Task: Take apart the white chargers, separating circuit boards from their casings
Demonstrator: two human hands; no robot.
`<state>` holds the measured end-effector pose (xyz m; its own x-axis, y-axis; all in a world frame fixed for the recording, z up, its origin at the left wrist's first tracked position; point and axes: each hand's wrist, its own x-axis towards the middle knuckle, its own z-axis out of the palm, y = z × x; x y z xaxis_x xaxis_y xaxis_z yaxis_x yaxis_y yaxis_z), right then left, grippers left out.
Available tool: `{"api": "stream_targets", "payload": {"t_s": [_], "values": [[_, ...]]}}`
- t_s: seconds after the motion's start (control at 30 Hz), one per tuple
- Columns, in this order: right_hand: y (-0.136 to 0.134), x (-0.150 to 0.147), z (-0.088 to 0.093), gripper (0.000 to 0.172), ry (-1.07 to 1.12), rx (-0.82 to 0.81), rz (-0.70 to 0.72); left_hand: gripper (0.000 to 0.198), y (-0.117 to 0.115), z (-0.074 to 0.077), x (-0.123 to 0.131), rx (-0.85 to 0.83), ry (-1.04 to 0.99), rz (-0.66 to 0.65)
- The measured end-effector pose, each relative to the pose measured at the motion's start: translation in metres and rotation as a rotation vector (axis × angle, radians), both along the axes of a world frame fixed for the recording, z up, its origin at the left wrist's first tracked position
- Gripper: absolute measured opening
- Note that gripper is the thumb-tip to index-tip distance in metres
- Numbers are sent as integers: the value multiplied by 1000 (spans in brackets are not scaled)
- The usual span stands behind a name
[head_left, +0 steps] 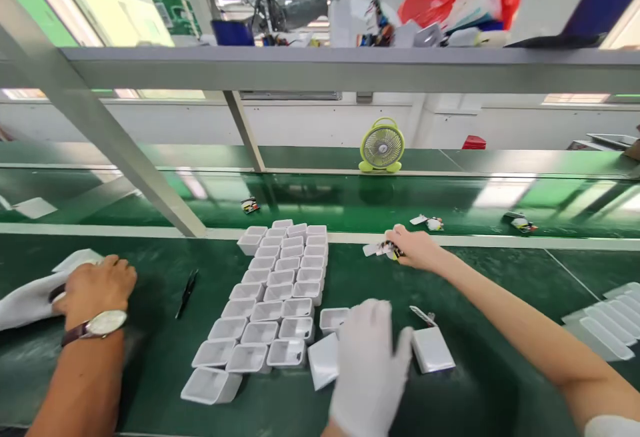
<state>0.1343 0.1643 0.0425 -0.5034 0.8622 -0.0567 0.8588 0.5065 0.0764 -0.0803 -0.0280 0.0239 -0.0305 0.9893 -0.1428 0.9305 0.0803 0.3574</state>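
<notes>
My left hand (pixel 369 364), in a white glove, hovers slightly blurred above the bench with its thumb spread from the fingers. Beside it lie a white plastic cover (pixel 323 362) and a single small white box (pixel 333 319); whether the fingertips touch them I cannot tell. My bare right hand (pixel 413 248) reaches to the bench's far edge, its fingers closed round a small wired electronic part (pixel 385 249) with pale tabs. Between the hands and me sits a white square case (pixel 433 349) with a small metallic piece at its top. Rows of open white boxes (pixel 270 312) stand left of my glove.
A co-worker's watch-wearing hand (pixel 100 284) and gloved hand (pixel 30 300) work at the left. Black tweezers (pixel 187 294) lie nearby. Small electronic parts (pixel 434 224) rest on the green belt (pixel 310 200). A green fan (pixel 383 146) stands behind; stacked white trays (pixel 607 324) are at right.
</notes>
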Motion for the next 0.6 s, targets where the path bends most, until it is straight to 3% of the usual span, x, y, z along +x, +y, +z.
{"api": "stream_targets", "payload": {"t_s": [0.03,0.13,0.27,0.33,0.5,0.6], "values": [[-16,14,-3,46,-12,5,10,43,-9,-8,7,24,17,-53],[-50,44,-14,51,-18,-18,80,51,-30,-36,-5,-43,170,60],[-55,68,-14,43,41,-114,154,61,-43,-51,-18,67,307,4],[-38,78,-10,42,91,-125,102,61,-43,-47,-11,66,347,-9],[35,103,-13,39,157,-103,-210,76,-35,-36,-2,-45,282,-26],[70,117,-16,36,210,-146,-273,70,-33,-34,-5,-80,273,-51]]}}
